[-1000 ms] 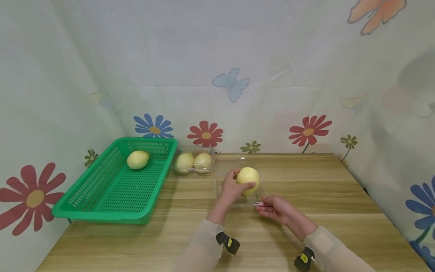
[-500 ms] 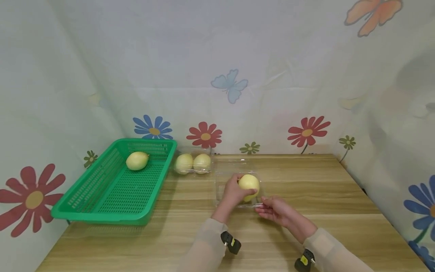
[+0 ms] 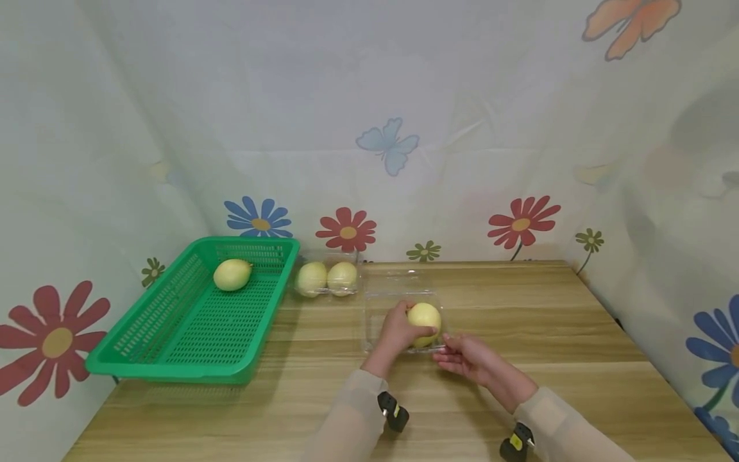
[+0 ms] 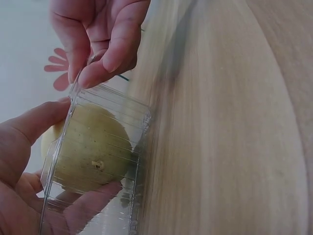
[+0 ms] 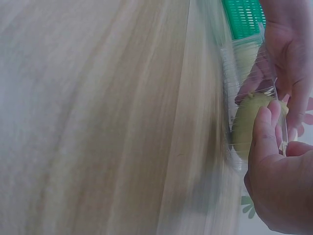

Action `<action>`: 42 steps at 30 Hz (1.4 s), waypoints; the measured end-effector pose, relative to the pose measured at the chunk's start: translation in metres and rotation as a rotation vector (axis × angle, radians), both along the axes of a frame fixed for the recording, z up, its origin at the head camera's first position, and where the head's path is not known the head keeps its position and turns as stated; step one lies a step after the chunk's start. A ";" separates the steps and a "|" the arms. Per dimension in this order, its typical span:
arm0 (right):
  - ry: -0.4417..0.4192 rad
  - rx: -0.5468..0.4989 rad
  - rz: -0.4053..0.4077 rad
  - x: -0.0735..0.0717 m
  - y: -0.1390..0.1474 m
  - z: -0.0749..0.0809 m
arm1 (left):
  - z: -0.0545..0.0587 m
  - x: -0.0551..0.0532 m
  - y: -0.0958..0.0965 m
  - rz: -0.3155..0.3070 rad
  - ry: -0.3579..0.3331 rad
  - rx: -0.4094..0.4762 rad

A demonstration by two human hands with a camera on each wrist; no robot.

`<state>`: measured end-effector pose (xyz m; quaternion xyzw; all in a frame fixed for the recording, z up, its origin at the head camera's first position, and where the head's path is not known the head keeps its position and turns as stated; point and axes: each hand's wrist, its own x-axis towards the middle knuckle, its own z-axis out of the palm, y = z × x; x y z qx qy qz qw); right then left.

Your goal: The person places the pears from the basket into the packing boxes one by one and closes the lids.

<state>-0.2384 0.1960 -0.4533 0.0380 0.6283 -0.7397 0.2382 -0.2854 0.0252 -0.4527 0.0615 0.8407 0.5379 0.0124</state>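
Note:
My left hand (image 3: 398, 330) grips a small pale yellow melon (image 3: 424, 319) from its left side. The melon sits low in the right part of a clear plastic clamshell box (image 3: 374, 327), whose lid stands open toward the back. In the left wrist view, the melon (image 4: 93, 147) shows through the ribbed box wall, with left-hand fingers behind it inside the box. My right hand (image 3: 470, 359) pinches the near right corner of the box rim between thumb and fingers. That pinch on the rim also shows in the right wrist view, where the right hand (image 5: 281, 181) partly covers the melon.
Left of the box, a second clear clamshell box (image 3: 327, 292) holds two similar melons. A green perforated plastic basket (image 3: 245, 366) at the left has one melon (image 3: 232, 274) in its far part. A flower-printed cloth (image 3: 462, 128) hangs behind the wooden table (image 3: 519, 308).
My left hand has lowered the melon toward the near right part of the box. My right hand keeps its pinch on the rim and has hardly moved.

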 end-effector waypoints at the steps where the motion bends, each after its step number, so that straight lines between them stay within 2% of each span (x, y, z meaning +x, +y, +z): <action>1: 0.000 0.002 0.001 0.000 0.000 0.000 | 0.000 0.000 0.000 -0.001 -0.001 -0.008; 17: -0.005 -0.010 -0.006 -0.003 -0.001 0.002 | 0.003 -0.002 -0.002 -0.065 -0.019 -0.058; 23: -0.003 0.000 0.000 -0.002 -0.001 0.002 | 0.002 -0.005 -0.003 -0.111 -0.032 -0.070; 34: -0.007 0.002 -0.008 -0.003 -0.002 0.003 | 0.001 -0.012 -0.008 -0.133 -0.059 -0.099; 42: -0.005 0.007 -0.005 -0.003 0.000 0.002 | 0.004 -0.015 -0.012 -0.211 -0.079 -0.145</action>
